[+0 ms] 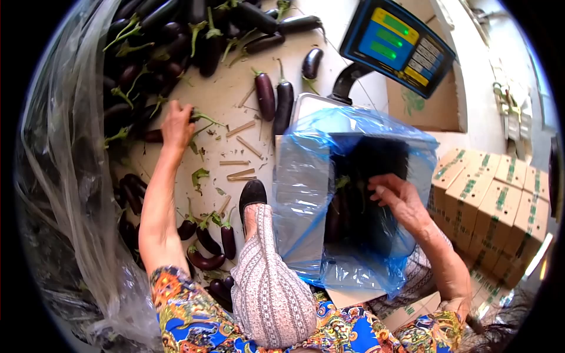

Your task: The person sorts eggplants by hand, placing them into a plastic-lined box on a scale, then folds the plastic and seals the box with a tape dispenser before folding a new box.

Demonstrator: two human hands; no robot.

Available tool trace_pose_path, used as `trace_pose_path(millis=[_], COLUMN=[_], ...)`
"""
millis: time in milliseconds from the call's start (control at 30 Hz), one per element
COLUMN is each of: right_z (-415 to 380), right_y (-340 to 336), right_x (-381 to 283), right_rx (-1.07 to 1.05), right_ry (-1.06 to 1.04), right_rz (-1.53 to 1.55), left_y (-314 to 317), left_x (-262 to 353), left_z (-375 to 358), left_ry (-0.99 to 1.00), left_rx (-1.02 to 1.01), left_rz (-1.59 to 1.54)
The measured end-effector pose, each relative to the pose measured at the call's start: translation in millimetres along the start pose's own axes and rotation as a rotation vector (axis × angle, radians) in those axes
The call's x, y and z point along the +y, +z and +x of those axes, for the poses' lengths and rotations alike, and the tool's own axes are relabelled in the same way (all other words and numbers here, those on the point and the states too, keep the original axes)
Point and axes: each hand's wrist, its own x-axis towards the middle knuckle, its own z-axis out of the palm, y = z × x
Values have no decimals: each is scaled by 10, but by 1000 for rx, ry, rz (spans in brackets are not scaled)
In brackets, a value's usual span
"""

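My left hand (178, 125) is closed on an eggplant at the right edge of the big eggplant pile (170, 41); a green stem sticks out to the right of the fingers. Over the open box, my right hand (393, 194) hangs with its fingers apart and nothing in them. The box is lined with blue plastic (300, 194), and a few dark eggplants (344, 212) lie inside on its left side. Behind the box rises a scale display (397, 44) with green digits; the box sits on the scale's platform.
Single eggplants (265, 97) lie between pile and scale, and several more (206, 241) lie by my shoe (253, 194). Clear plastic sheeting (70, 147) hangs at the left. Flattened cartons (494, 206) are stacked at the right. Cardboard strips (240, 129) litter the floor.
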Motion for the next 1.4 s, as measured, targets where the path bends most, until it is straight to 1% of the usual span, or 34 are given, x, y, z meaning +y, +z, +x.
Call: trace_pose_path(millis=[33,67,100,167,200,233,300,333,367,433,467,500,533,567,600,633,667,700,733,767,833,867,900,967,1000,1033,1067,1100,1167,1200,1233,1300,1367,1400], right_z=[-74,-141,6,-169,-224,-243,-312,-320,-388,-511,-381,-358,-333,-316,-266,-206,-111,15,160,302,667,801,951,1312,1281,1287,1297,1297,1312,1306,1292,1344,1406,1457], right_y=[-1,51,-58,-52,-36,10,172,215,320,287,224,244,137,9,-30,-26,23,83,142,218,360,402,446,476,514,615,594,576,558,580,591,561,542,526], right_x=[-93,-264,-149,-260,-271,-287,-317,-288,-388,-520,-279,-198,-64,25,77,127,180,240,288,331,680,765,867,1473,1457,1250,1268,1301,1381,1427,1427,1368,1358,1367], right_rx=[14,25,4,-71,-130,-207,-310,-360,-300,-136,-164,-86,-139,-162,-96,-27,60,150,238,264,340,312,325,388,403,411,398,392,388,387,380,368,369,370], right_ry=[-7,20,-88,-66,-100,-124,-209,-260,-320,-63,-42,-45,-49,27,57,91,91,92,90,109,12,-159,-203,-422,-421,-326,-341,-355,-387,-402,-371,-318,-292,-279], right_rz=[45,87,166,238,262,323,651,728,808,690,719,689,648,567,554,544,560,572,582,553,152,-8,-137,-380,-474,-367,-358,-367,-401,-422,-431,-452,-393,-364], left_y=[-236,-452,-817,-1391,-1663,-1833,-2009,-2034,-2030,-1946,-1870,-1862,-1856,-1842,-1805,-1620,-1342,-1134,-712,-417,-131,-20,67,228,403,556,707,786,969,973,806,775,525,297], left_x=[131,244,508,1198,1524,1810,2365,2587,2753,2935,2960,2899,2784,2630,2471,2245,2081,1936,1779,1646,1659,1731,1820,2008,2068,2100,2121,2093,2024,1919,1776,1441,1201,1178], left_z=[-125,-235,-120,-515,-702,-783,-974,-984,-992,-884,-891,-908,-898,-885,-833,-755,-669,-567,-446,-324,-60,105,281,594,705,770,784,777,684,611,496,139,-247,-414], left_ry=[-61,-28,36,257,343,532,825,970,1102,1104,1077,998,879,765,556,397,145,-122,-133,-150,-87,-84,-80,-130,-157,-180,-218,-201,-231,-320,-459,-683,-546,-506], left_rx=[92,210,423,612,581,667,635,517,389,93,89,14,68,120,304,315,325,238,339,321,345,313,280,230,173,115,76,87,271,285,110,-84,-143,-139], left_rz=[-133,-299,-389,-374,-438,-311,-422,-582,-738,-1147,-1277,-1358,-1388,-1418,-1299,-1198,-1230,-1217,-1074,-976,-669,-653,-636,-546,-567,-582,-605,-572,-628,-744,-900,-1566,-2089,-2217])
